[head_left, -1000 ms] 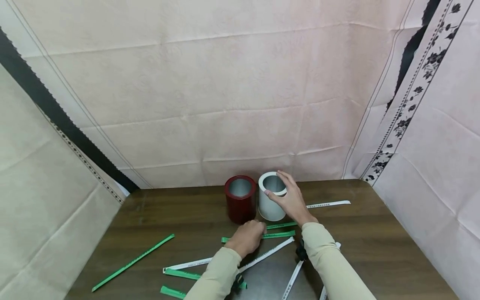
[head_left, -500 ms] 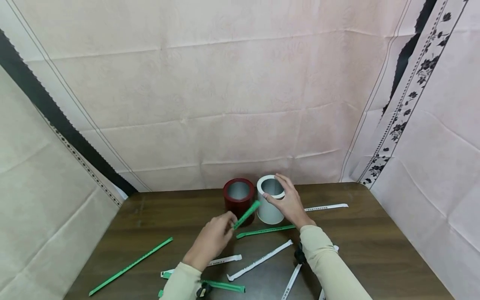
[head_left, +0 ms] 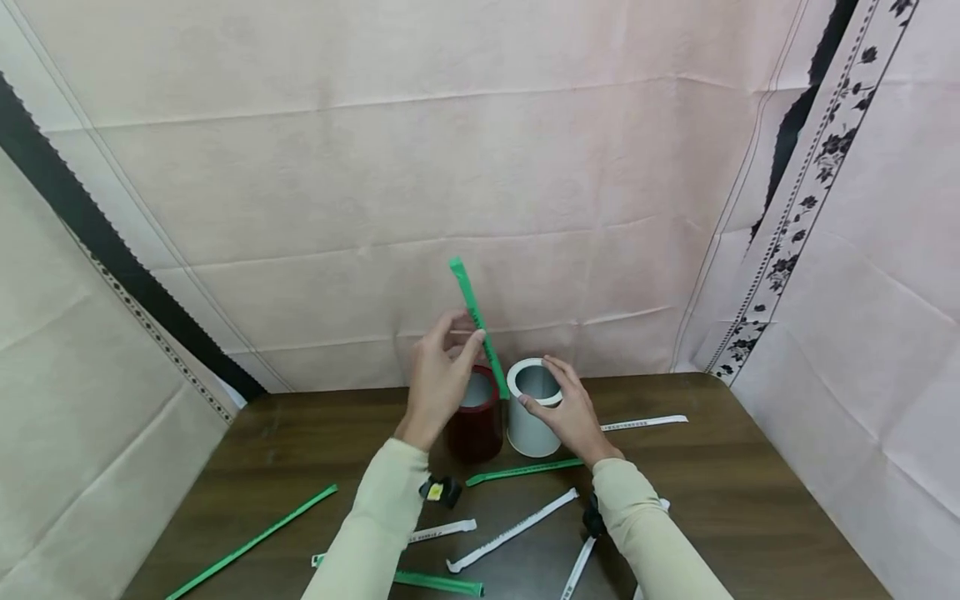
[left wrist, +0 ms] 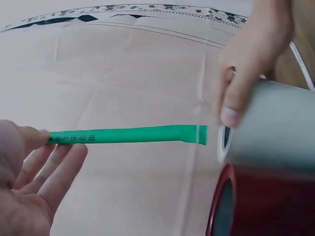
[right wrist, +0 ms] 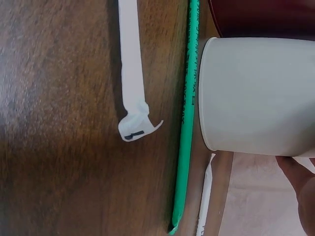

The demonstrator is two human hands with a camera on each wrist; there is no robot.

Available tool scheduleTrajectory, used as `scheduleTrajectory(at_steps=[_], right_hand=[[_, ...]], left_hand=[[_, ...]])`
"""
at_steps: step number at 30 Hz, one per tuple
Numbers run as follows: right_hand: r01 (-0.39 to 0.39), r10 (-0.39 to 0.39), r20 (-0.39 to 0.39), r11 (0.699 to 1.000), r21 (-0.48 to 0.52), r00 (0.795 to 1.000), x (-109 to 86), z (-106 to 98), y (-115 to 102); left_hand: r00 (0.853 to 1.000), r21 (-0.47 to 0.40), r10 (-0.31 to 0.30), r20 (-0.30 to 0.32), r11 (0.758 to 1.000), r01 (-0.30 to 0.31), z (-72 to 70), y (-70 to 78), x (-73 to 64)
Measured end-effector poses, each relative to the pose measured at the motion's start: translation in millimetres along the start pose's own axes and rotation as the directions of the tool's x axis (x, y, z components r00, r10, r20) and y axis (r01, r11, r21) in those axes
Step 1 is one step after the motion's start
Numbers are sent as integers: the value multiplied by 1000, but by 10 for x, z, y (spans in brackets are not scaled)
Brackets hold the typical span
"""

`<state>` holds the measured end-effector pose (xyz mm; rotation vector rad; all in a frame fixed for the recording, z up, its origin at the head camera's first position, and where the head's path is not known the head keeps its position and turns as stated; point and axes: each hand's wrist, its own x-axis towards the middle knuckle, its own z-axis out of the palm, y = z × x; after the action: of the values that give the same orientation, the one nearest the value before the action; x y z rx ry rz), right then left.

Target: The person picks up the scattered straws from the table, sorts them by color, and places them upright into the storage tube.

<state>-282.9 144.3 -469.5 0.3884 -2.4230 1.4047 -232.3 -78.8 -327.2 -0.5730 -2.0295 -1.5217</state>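
Note:
In the head view my left hand (head_left: 438,379) pinches a green wrapped straw (head_left: 467,287) between thumb and fingers. The straw tilts, its lower end beside the mouth of a white cup (head_left: 531,433). From the left wrist view, that straw (left wrist: 123,135) points at the white cup's rim with a small gap between them. My right hand (head_left: 570,417) grips the white cup at its rim, thumb and fingers spread round the mouth. A dark red cup (head_left: 474,437) stands just left of the white one, partly behind my left hand.
More wrapped straws lie scattered on the brown wooden table (head_left: 315,450): a green straw (head_left: 255,540) at left, another green straw (head_left: 517,472) before the cups, a white straw (head_left: 513,530) nearer, and a white straw (head_left: 648,422) at right. A pale cloth (head_left: 337,208) hangs behind.
My left hand has lifted the green straw off the table, raised it past the red cup and turned it more upright near the white cup. My right hand stays on the white cup.

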Motion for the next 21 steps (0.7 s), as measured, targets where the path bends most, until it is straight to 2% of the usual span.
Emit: scheduleTrajectory(at_steps=[4, 7, 10, 12, 15, 21], right_hand=[[1, -1, -2, 1000, -8, 1000, -5, 11, -11], [2, -2, -4, 1000, -9, 1000, -4, 14, -23], [1, -1, -7, 1000, -11, 1000, -6, 25, -32], [-1, 0, -10, 1000, -14, 1000, -7, 28, -30], [1, -2, -18, 1000, -18, 1000, -4, 28, -17], [-5, 5, -5, 1000, -16, 1000, 20, 3, 9]], left_hand=[[999, 45, -30, 18, 999, 29, 207, -119, 223], [994, 70, -95, 62, 993, 91, 354, -262, 335], [979, 102, -170, 109, 982, 159, 473, -402, 395], [966, 114, -217, 141, 973, 201, 546, -478, 410], [939, 182, -282, 198, 952, 247, 642, -567, 397], [866, 341, -387, 318, 899, 276, 752, -641, 318]])
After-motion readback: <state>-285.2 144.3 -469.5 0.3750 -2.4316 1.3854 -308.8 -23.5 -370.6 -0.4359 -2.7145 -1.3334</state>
